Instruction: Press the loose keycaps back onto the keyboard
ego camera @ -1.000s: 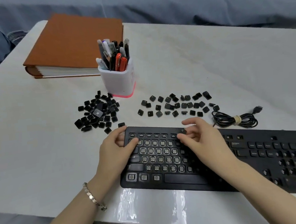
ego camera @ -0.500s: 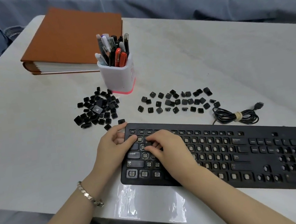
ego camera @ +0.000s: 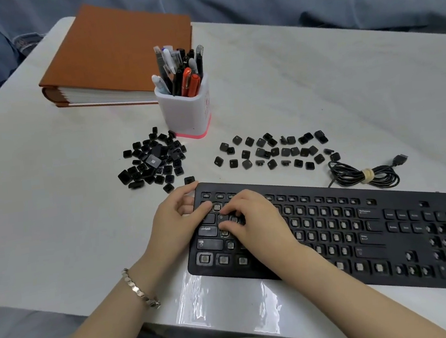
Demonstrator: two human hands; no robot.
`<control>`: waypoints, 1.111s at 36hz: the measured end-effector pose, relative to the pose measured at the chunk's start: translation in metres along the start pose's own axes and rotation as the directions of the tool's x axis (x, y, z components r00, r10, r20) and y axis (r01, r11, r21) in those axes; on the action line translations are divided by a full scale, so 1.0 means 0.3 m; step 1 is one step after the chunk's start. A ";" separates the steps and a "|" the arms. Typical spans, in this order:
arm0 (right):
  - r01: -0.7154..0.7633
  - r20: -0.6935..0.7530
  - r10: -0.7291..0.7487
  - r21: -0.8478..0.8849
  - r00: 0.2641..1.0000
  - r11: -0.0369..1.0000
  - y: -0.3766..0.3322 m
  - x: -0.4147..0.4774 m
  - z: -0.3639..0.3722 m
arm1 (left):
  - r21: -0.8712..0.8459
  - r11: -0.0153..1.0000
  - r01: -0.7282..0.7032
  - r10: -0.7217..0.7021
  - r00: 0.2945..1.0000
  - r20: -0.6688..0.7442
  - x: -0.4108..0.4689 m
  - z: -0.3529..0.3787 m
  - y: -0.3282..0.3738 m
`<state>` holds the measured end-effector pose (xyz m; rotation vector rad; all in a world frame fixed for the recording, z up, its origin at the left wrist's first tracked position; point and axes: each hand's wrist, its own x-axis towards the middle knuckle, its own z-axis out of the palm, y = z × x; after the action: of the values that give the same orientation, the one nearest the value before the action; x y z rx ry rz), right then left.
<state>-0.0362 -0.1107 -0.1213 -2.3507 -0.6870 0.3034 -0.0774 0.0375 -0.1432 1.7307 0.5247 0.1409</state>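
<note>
The black keyboard (ego camera: pixel 386 235) lies along the table's near edge, with most of its key sockets bare. A few caps sit at its left end, among them Caps Lock (ego camera: pixel 207 229). My left hand (ego camera: pixel 175 222) holds the keyboard's top left corner, thumb on top and fingers curled at the edge. My right hand (ego camera: pixel 251 220) hovers low over the left key rows, its curled thumb and fingertips pinching a keycap (ego camera: pixel 222 218) in the Q position. Loose black keycaps lie in a left heap (ego camera: pixel 153 164) and a spread-out right group (ego camera: pixel 272 152) behind the keyboard.
A white pen cup (ego camera: pixel 186 109) full of pens stands behind the keycap piles. A brown binder (ego camera: pixel 112 54) lies at the back left. The keyboard's coiled cable (ego camera: pixel 364 175) rests at its upper right. Blue fabric surrounds the white table (ego camera: pixel 318 91).
My right hand carried a keycap from the middle of the top rows leftward to the Q area and lowered onto it. My left hand stayed at the keyboard's corner.
</note>
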 end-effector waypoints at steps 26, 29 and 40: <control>0.312 -0.111 -0.362 -0.315 0.926 0.896 0.053 -0.054 0.055 | -0.021 1.000 0.009 -0.009 1.000 -0.008 -0.004 0.007 0.010; 0.313 -0.124 -0.373 -0.344 0.920 0.886 0.048 -0.061 0.056 | -0.023 1.000 0.016 -0.017 1.000 -0.006 -0.007 0.009 0.014; 0.116 0.002 -0.116 -0.010 0.993 0.993 -0.004 0.083 -0.150 | -0.086 0.996 0.026 -0.026 1.000 0.002 -0.013 0.010 0.016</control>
<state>0.0014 -0.1204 -0.0875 -2.3094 -0.8242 0.2498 -0.0785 0.0325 -0.1387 1.6395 0.5335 0.1424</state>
